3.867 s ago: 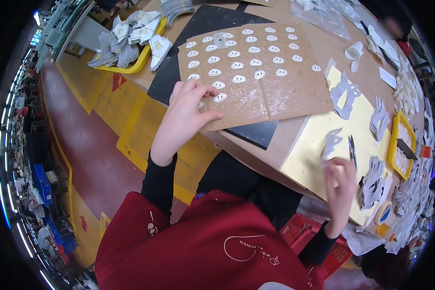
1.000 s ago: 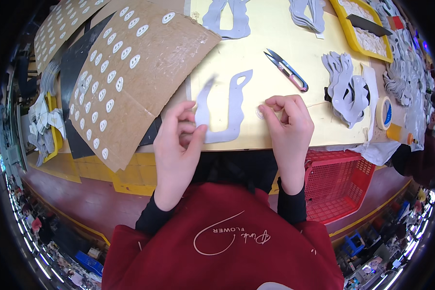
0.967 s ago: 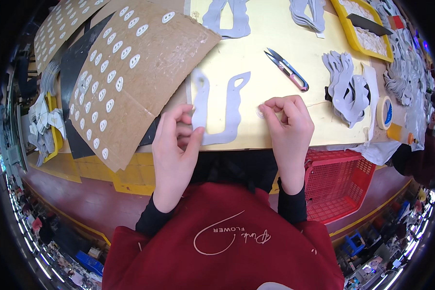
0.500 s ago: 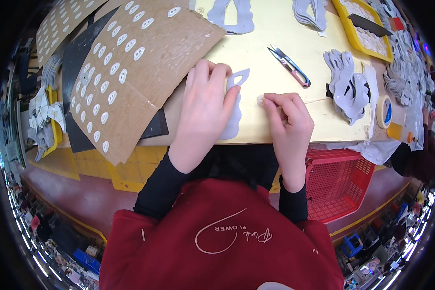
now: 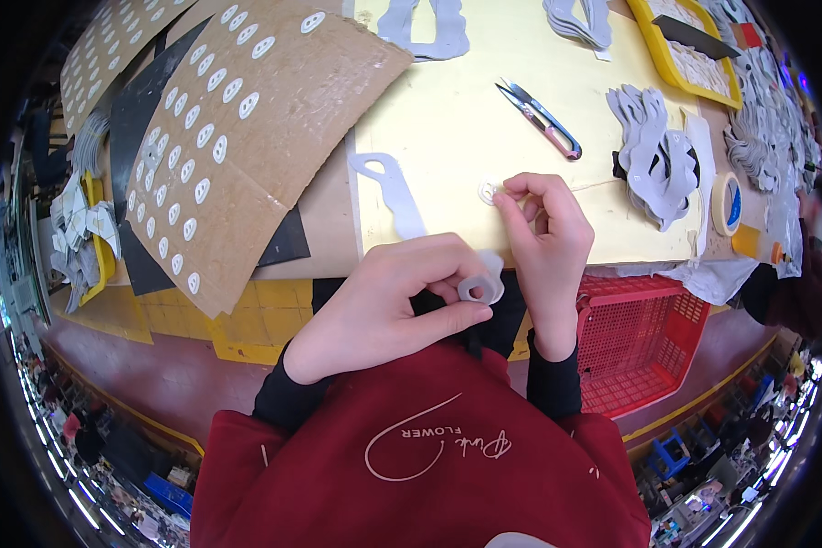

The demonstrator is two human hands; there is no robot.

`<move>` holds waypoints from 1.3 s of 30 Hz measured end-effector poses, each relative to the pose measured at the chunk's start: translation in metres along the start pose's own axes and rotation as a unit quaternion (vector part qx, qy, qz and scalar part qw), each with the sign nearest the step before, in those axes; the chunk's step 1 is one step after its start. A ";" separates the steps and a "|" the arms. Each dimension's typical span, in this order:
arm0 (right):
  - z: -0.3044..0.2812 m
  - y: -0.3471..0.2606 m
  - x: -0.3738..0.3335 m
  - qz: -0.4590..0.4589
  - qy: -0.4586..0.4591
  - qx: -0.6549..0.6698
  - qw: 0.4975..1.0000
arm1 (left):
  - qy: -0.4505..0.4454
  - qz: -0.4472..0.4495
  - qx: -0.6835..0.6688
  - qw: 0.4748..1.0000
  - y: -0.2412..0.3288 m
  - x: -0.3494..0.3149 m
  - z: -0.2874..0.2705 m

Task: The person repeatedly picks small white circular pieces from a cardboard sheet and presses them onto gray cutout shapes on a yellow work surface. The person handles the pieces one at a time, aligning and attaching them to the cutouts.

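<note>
My left hand (image 5: pixel 397 297) is closed at the table's near edge, thumb and fingers pinching a curled grey piece (image 5: pixel 489 285) with a hole at its end. My right hand (image 5: pixel 550 228) hovers over the yellow sheet. Between its thumb and forefinger sits a small white oval patch (image 5: pixel 487 192) with a marking on it. A flat grey wavy-edged strip (image 5: pixel 400 196) with an opening at its far end lies on the sheet between the cardboard and my right hand. Thread snips (image 5: pixel 541 121) with dark blades lie beyond my right hand.
Brown cardboard (image 5: pixel 265 137) bearing rows of white oval patches covers the left. To the right are a bundle of grey strips (image 5: pixel 653 160), a tape roll (image 5: pixel 727 207) and a yellow tray (image 5: pixel 694 78). A red basket (image 5: pixel 639 342) stands below the table edge.
My left hand has left the flat grey strip and come down toward me, now gripping a curled grey piece. The strip now lies farther left. My right hand keeps pinching the white patch.
</note>
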State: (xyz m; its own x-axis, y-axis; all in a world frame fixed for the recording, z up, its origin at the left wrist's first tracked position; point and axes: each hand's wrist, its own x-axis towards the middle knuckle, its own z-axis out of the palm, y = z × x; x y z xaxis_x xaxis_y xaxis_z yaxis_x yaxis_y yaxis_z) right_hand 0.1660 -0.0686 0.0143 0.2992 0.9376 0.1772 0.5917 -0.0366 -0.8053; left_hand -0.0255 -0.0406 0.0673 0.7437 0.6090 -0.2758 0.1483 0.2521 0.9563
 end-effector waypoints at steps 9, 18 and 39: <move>0.002 0.005 0.000 -0.027 0.002 -0.012 1.000 | 0.140 0.162 0.422 0.881 -0.029 0.036 0.004; -0.018 0.001 -0.011 0.038 -0.006 0.239 0.970 | 0.165 0.196 0.468 0.845 -0.032 0.035 0.006; -0.027 -0.018 -0.015 -0.066 -0.074 0.035 0.994 | 0.189 0.053 0.071 0.978 -0.017 0.042 -0.008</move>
State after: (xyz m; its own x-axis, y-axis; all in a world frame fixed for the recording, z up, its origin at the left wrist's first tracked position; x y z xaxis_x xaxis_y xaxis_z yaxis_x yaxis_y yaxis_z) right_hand 0.1714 -0.0915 0.0415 0.1062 0.9732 0.2037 0.5642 0.1097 -0.8183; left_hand -0.0024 -0.0131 0.0384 0.4690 0.8677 -0.1645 0.1928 0.0812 0.9779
